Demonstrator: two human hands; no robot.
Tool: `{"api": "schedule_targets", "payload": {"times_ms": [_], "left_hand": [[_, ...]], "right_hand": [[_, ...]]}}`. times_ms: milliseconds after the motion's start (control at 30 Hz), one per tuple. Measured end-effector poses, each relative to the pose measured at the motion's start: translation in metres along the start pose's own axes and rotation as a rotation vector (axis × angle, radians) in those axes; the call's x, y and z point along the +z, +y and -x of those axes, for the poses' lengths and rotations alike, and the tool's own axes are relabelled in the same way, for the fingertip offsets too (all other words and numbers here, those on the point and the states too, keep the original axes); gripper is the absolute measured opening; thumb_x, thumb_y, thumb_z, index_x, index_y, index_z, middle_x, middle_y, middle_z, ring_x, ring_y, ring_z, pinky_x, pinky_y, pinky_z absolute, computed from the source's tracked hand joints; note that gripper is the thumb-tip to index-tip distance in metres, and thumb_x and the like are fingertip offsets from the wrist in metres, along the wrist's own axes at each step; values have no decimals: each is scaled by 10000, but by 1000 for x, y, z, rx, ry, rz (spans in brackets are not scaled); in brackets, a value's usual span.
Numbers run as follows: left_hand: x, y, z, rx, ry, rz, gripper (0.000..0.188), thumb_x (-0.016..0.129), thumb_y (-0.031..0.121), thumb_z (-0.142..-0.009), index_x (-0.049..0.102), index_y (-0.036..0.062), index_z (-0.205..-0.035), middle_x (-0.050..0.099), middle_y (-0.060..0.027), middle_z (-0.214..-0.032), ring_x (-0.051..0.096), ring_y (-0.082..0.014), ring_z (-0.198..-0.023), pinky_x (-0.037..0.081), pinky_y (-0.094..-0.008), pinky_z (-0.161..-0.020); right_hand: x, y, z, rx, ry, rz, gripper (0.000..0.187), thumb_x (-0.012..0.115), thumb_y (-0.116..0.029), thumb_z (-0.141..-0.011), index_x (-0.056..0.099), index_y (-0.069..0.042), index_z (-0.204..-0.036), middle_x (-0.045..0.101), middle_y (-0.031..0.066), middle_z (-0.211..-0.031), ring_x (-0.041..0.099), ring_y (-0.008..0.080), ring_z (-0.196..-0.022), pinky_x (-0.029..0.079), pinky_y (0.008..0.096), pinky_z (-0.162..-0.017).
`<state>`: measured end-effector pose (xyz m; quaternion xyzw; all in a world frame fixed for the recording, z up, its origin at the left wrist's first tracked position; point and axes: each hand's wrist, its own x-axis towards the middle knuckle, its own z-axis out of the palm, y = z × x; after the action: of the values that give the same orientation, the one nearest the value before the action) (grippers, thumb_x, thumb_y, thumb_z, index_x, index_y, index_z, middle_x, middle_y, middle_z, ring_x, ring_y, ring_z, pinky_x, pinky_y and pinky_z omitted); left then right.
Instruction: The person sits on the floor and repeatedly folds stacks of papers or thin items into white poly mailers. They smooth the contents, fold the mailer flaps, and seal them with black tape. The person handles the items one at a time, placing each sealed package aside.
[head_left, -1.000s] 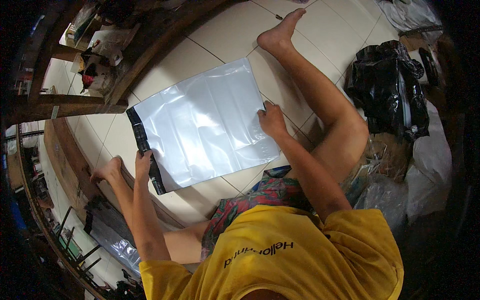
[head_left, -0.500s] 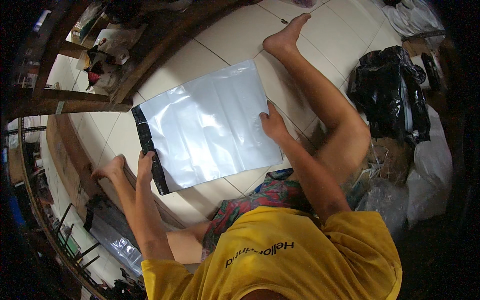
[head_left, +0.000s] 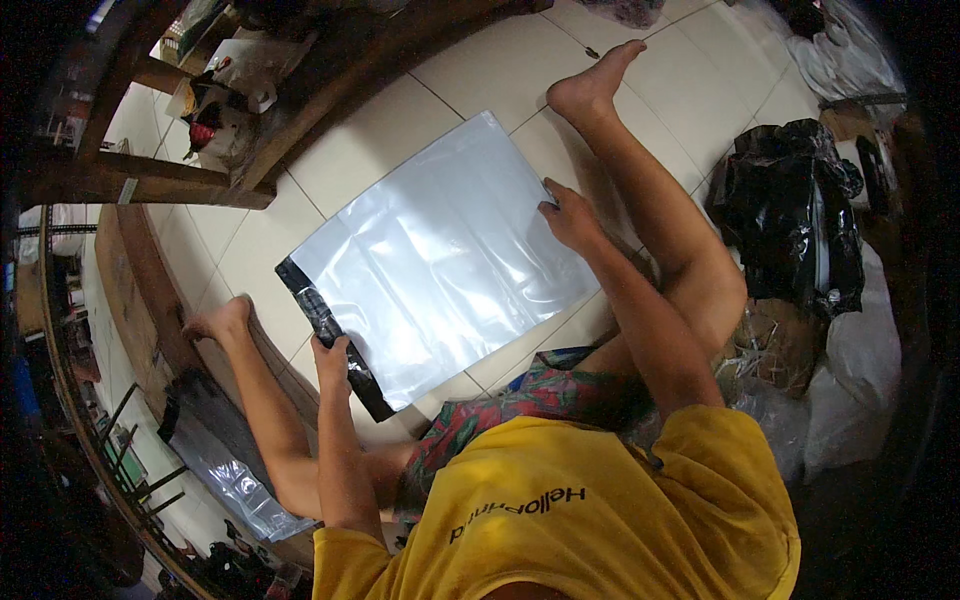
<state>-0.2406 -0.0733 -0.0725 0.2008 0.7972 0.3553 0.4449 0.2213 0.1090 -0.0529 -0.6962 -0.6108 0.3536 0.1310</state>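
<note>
A large, flat, silver-white plastic mailing bag (head_left: pixel 440 260) with a black band along its left short edge is stretched between my hands, over the floor between my legs. My left hand (head_left: pixel 332 360) pinches the black band near its lower part, thumb on top. At the opposite edge, my right hand (head_left: pixel 572 216) grips the bag with the thumb above and the other fingers hidden beneath. The bag lies tilted, its left end lower than its right end in the picture. Its surface is slightly creased and shiny.
A wooden beam frame (head_left: pixel 310 130) runs along the far left. Right of my bent leg sits a black plastic-wrapped bundle (head_left: pixel 785 215) beside clear and white plastic (head_left: pixel 850 390). Another silver bag with a black end (head_left: pixel 235 480) lies at the lower left. Pale tiles (head_left: pixel 460 70) cover the floor.
The bag has turned anticlockwise. Its right edge, with my right hand, has moved up and right; the black band and my left hand have shifted right and down. Both hands keep their hold.
</note>
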Motion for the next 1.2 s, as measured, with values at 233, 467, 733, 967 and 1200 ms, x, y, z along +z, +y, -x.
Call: {"api": "schedule_targets", "payload": {"times_ms": [233,467,733,967,1200], "left_hand": [[23,-20,-13,264,216,-499,585,579,83,-845,377,-81,-1368,592,-204,-1116,600,-289,-965,498,-383,-893],[5,-5,-6,57,21,-27,541,614,23,-864,416,3,-1368,609,-104,-1063,613,-226,-906,516,-355,-842],[3,0,5,-19,63,41,513,606,-23,-889,430,37,-1366,605,-88,-1048,615,-218,-904,521,-370,-827],[0,9,13,-45,60,-58,546,571,-15,-907,395,29,-1422,612,-135,-1154,624,-276,-1012,512,-407,-915],[-11,-10,5,5,67,-35,614,602,8,-864,382,58,-1435,608,-119,-1118,629,-267,-962,543,-405,-825]], "right_hand": [[6,-10,12,-42,24,-68,529,574,-81,-907,493,-3,-1424,589,313,-1254,571,438,-1198,450,488,-1049],[13,-10,12,-171,385,35,481,630,-111,-855,580,-2,-1321,629,273,-1106,600,440,-1043,475,538,-967],[2,-23,15,-86,237,132,393,756,-163,-834,658,13,-1172,643,229,-1090,605,388,-1068,492,468,-953],[15,-24,10,-61,219,165,371,761,-132,-797,640,-3,-1123,619,216,-1092,595,384,-1044,496,469,-924],[22,-31,17,-120,268,173,349,734,-86,-814,601,11,-1123,596,209,-1087,579,376,-1035,483,479,-892]]}}
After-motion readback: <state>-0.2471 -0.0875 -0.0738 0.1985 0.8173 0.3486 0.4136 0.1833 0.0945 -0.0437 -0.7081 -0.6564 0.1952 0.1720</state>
